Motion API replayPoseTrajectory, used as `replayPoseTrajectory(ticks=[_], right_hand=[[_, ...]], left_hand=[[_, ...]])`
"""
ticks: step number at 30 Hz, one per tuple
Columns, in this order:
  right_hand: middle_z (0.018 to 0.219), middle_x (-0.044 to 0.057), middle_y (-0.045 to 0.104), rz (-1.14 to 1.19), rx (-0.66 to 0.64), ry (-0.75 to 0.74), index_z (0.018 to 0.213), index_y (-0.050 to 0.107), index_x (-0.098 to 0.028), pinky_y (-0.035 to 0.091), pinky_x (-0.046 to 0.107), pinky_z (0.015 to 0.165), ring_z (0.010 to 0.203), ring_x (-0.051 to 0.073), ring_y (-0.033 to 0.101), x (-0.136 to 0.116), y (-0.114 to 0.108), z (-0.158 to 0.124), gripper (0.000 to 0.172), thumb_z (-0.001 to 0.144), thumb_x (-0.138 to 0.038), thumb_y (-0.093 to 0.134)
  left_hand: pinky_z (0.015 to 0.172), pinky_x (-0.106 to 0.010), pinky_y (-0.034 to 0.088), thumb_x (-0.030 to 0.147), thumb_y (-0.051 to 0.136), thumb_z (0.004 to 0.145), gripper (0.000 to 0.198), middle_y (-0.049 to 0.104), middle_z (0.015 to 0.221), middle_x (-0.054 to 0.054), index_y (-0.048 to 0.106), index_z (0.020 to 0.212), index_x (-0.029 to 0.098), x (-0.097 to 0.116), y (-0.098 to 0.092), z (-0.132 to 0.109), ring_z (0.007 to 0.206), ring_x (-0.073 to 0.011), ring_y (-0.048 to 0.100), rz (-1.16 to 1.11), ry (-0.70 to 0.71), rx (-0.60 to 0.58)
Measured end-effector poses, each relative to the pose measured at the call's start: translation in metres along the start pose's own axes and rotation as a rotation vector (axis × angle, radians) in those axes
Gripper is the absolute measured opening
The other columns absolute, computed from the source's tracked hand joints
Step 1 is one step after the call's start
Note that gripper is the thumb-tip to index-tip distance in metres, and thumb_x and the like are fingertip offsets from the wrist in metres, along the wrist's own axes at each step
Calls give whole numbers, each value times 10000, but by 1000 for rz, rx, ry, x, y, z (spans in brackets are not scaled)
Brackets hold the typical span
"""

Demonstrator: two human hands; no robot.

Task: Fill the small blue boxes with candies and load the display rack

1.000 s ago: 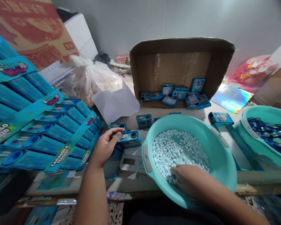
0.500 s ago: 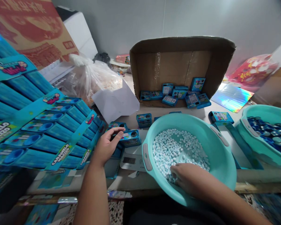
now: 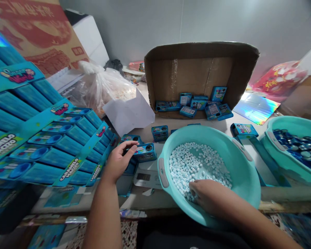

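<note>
My left hand (image 3: 121, 159) grips the near end of a small blue candy box (image 3: 146, 152), thumb and fingers closed on it. The box has a round dark hole in its top and sits at the far side of a digital scale (image 3: 145, 178). My right hand (image 3: 206, 194) is a closed fist, knuckles down among small pale blue and white candies (image 3: 182, 162) in a turquoise basin (image 3: 245, 181). Its fingertips are hidden, so what they hold cannot be made out. Another blue box (image 3: 160, 133) stands just beyond the scale.
Stacked blue display trays of boxes (image 3: 75, 138) fill the left side. An open cardboard carton (image 3: 191, 74) with several small blue boxes lies behind the basin. At right, a second turquoise basin (image 3: 280, 155) holds shiny dark blue round pieces. A tied plastic bag (image 3: 111, 84) stands behind the trays.
Both hands stay almost where they were, the left on the box and the right in the candies. The view has shifted very slightly.
</note>
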State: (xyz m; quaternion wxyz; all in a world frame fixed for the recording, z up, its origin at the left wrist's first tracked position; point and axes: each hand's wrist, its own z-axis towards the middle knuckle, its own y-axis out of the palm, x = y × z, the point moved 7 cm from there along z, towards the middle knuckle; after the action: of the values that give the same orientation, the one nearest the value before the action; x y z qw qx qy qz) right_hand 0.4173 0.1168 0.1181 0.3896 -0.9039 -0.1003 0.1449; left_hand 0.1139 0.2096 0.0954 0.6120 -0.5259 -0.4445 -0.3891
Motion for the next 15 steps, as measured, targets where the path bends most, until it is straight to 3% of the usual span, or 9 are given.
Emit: replayPoseTrajectory(ticks=[6, 9, 15], right_hand=[[1114, 213, 763, -8, -35, 16, 1104, 719, -112, 465, 389, 777, 1038, 387, 734, -3, -4, -2, 290, 953, -196, 486], [1101, 196, 751, 6, 11, -12, 1102, 718, -119, 490, 402, 800, 1018, 376, 731, -4, -7, -2, 274, 936, -187, 511], [1416, 218, 559, 15, 125, -19, 1353, 631, -150, 525, 504, 984, 1236, 400, 613, 5, -6, 3, 485, 877, -232, 679]], left_hand=[[1013, -366, 488, 624, 654, 881, 479, 743, 1197, -82, 746, 1085, 201, 4, -1, -2, 1168, -271, 650, 6, 13, 8], [994, -353, 493, 610, 662, 880, 465, 747, 1174, -75, 745, 1091, 204, 4, -2, -3, 1154, -265, 654, -2, 15, 17], [1007, -347, 492, 586, 635, 910, 435, 754, 1151, -61, 749, 1083, 204, 11, -2, -4, 1136, -257, 660, 62, 56, 50]])
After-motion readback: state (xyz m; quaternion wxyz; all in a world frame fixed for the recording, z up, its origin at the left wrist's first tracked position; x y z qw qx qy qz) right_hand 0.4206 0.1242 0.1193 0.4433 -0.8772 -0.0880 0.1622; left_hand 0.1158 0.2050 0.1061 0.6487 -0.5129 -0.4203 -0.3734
